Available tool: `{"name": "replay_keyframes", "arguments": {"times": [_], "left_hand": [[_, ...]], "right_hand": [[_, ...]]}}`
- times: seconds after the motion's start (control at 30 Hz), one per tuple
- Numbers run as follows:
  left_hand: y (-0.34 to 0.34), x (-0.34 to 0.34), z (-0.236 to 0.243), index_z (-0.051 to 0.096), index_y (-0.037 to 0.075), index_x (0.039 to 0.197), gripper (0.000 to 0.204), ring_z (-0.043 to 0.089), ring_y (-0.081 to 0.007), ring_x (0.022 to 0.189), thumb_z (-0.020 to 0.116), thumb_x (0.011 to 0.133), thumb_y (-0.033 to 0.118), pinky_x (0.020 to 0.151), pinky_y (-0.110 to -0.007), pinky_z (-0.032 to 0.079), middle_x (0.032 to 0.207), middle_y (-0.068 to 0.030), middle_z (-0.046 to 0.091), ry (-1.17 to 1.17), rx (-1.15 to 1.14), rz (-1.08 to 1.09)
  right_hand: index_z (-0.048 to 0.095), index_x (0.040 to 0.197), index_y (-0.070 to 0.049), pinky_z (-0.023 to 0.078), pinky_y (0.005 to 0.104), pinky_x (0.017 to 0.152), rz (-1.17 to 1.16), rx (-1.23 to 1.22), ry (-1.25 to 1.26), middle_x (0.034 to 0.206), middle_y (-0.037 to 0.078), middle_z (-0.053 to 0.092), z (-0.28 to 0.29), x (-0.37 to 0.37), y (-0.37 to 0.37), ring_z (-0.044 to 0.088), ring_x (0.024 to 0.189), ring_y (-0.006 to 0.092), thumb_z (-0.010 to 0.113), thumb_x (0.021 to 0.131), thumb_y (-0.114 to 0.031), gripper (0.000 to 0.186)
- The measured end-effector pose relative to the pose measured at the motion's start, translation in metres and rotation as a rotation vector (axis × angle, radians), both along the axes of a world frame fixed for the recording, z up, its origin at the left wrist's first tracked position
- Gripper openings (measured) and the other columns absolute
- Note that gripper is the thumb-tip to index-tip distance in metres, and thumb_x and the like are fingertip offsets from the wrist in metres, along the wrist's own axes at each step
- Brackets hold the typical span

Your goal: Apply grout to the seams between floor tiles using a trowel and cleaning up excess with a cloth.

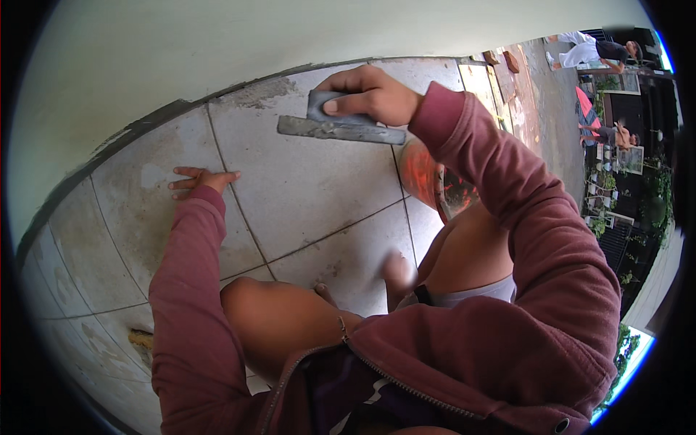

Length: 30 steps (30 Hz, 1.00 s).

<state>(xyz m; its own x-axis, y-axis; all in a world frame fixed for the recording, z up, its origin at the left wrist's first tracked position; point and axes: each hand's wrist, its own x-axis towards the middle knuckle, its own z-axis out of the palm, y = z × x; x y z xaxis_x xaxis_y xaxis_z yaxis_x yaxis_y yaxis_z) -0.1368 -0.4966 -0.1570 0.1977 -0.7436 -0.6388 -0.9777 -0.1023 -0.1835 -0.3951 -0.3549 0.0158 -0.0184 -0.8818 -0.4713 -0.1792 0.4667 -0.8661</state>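
My right hand (pixel 373 93) is wrapped round the handle of a grey plastering float (pixel 337 130), held up in front of me near the wall. Its long flat plate is seen nearly edge-on, with grey mortar smeared along it. On the left, my left hand (pixel 201 179) presses on the pale floor tiles (pixel 304 188), fingers spread and holding nothing. A dark strip of wet mortar (pixel 163 116) runs along the joint between floor and wall. Below my right forearm stands an orange bucket (pixel 423 174), its inside stained; my arm and knee hide part of it.
The pale wall (pixel 217 36) rises just beyond the tiles. A smear of mortar (pixel 264 93) lies on a tile by the wall. Broken brick pieces (pixel 511 62) lie at the far right. Outside, one person (pixel 591 51) walks and another person (pixel 612 135) is farther along.
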Motion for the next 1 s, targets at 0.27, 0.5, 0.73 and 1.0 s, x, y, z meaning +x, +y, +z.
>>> {"name": "replay_keyframes", "arguments": {"times": [0.27,0.5,0.73,1.0], "left_hand": [[-0.001,0.001,-0.033,-0.009,0.004,0.137,0.128,0.002,-0.0497,0.127,0.075,0.054,0.052,0.102,-0.058,0.008,0.138,-0.0319,-0.008,0.036,-0.065,0.068],[-0.03,0.046,-0.074,-0.011,0.007,0.137,0.138,0.004,-0.0454,0.13,0.08,0.044,0.053,0.103,-0.055,0.008,0.138,-0.0336,-0.006,0.163,-0.23,0.045],[-0.028,0.034,-0.069,-0.014,0.004,0.136,0.144,0.009,-0.0399,0.131,0.085,0.038,0.042,0.105,-0.05,0.011,0.138,-0.0324,-0.008,0.312,-0.254,0.077],[-0.006,0.007,-0.041,-0.014,0.006,0.136,0.138,0.007,-0.0416,0.131,0.084,0.044,0.038,0.105,-0.05,0.01,0.139,-0.0307,-0.01,0.216,-0.223,0.118]], "right_hand": [[0.059,0.106,0.0,0.042,0.0295,0.082,-0.489,0.429,0.358,0.097,0.009,0.062,-0.022,-0.092,0.314,0.057,0.088,0.0166,0.057,0.082,-0.024,0.034],[0.063,0.099,-0.005,0.044,0.0362,0.081,-0.387,0.553,0.492,0.092,0.018,0.062,-0.131,-0.076,0.333,0.059,0.089,0.0301,0.058,0.077,-0.033,0.036],[0.064,0.093,-0.004,0.043,0.0409,0.078,-0.135,0.685,0.383,0.086,0.021,0.061,-0.159,-0.088,0.348,0.058,0.086,0.0342,0.056,0.078,-0.038,0.038],[0.061,0.092,0.005,0.045,0.0349,0.065,-0.071,0.083,0.086,0.081,0.018,0.061,-0.115,-0.106,0.378,0.061,0.075,0.0262,0.055,0.075,-0.015,0.026]]}}
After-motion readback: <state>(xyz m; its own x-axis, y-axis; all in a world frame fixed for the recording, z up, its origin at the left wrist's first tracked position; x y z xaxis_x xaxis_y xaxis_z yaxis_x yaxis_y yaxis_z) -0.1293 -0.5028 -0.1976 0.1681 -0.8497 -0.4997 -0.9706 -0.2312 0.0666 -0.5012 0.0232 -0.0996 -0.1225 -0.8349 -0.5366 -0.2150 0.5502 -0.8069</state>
